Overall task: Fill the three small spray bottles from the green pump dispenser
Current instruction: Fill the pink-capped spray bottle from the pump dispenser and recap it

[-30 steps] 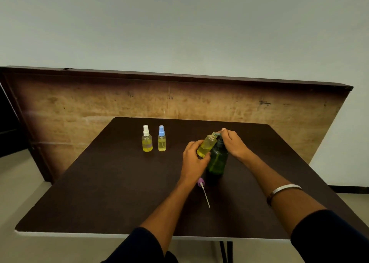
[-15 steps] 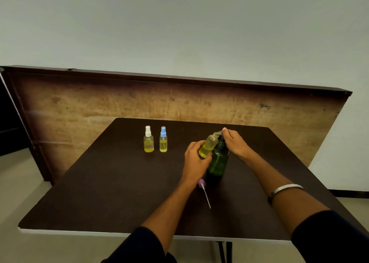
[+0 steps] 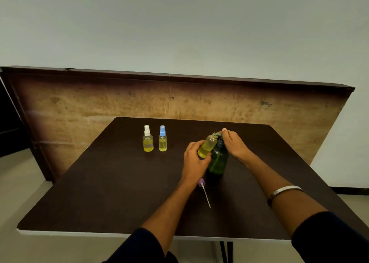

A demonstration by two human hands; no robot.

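My left hand (image 3: pixel 194 160) grips an uncapped small spray bottle (image 3: pixel 207 146), tilted, with its open mouth up against the nozzle of the green pump dispenser (image 3: pixel 217 161). Yellow liquid fills the lower part of that bottle. My right hand (image 3: pixel 234 143) rests on the dispenser's pump head, fingers curled over it. The bottle's purple spray cap with its dip tube (image 3: pixel 204 190) lies on the dark table (image 3: pixel 99 193) just in front of the dispenser. Two capped small bottles with yellow liquid stand at the back left: a white-capped bottle (image 3: pixel 148 140) and a blue-capped bottle (image 3: pixel 162 140).
A wooden board (image 3: pixel 79 111) leans upright behind the table's far edge. The table's white front edge (image 3: pixel 79 233) runs close to my sleeves. Bare floor lies to the left and right.
Both hands, the tilted bottle and the dispenser stay in the same place; only the camera view has shifted slightly.
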